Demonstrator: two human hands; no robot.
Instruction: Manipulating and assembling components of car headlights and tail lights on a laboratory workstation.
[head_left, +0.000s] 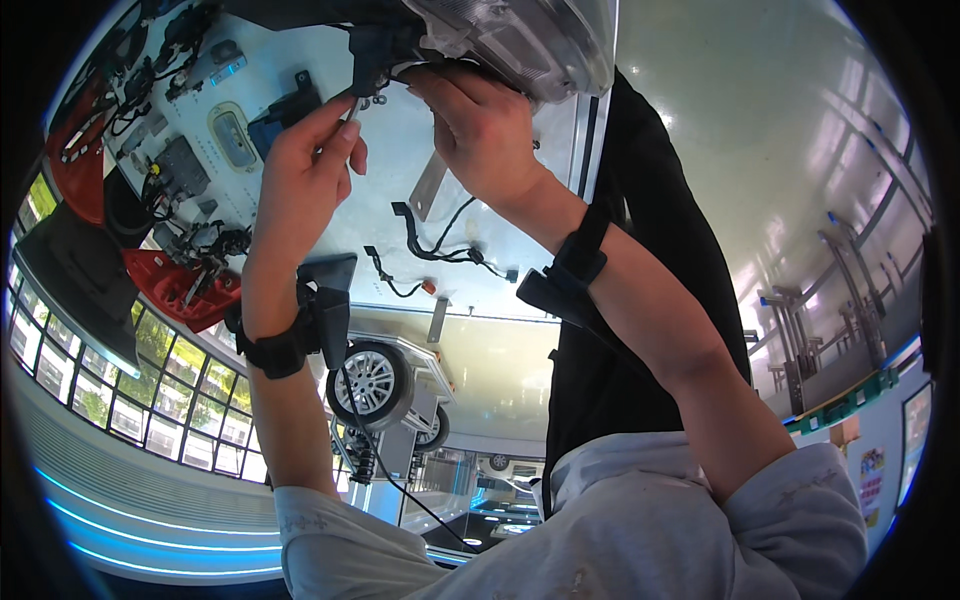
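A white display board (300, 150) fills the upper left, carrying car parts across its face. At twelve o'clock a large clear headlamp unit (520, 40) with a grey housing juts over the board's top edge. Toward nine o'clock two red tail lamps (180, 285) sit among dark wiring and connectors, and an oval lamp (233, 138) is fixed at about eleven o'clock. Below the board's centre, near six o'clock, a small vehicle frame with a spoked wheel (372, 385) stands on a pale floor. A black wiring harness (440, 245) hangs loose on the board just under the hands.

The right hand (480, 135) reaches up at twelve o'clock, fingers curled against the underside of the headlamp unit; what they grip is hidden by the housing. The left hand (305, 165), just toward eleven o'clock, is nearly closed, thumb and forefinger pinching a thin silvery tool (350, 108) whose tip meets a small fastener (372, 100) below the lamp's black bracket (370, 50). Both wrists wear black straps.
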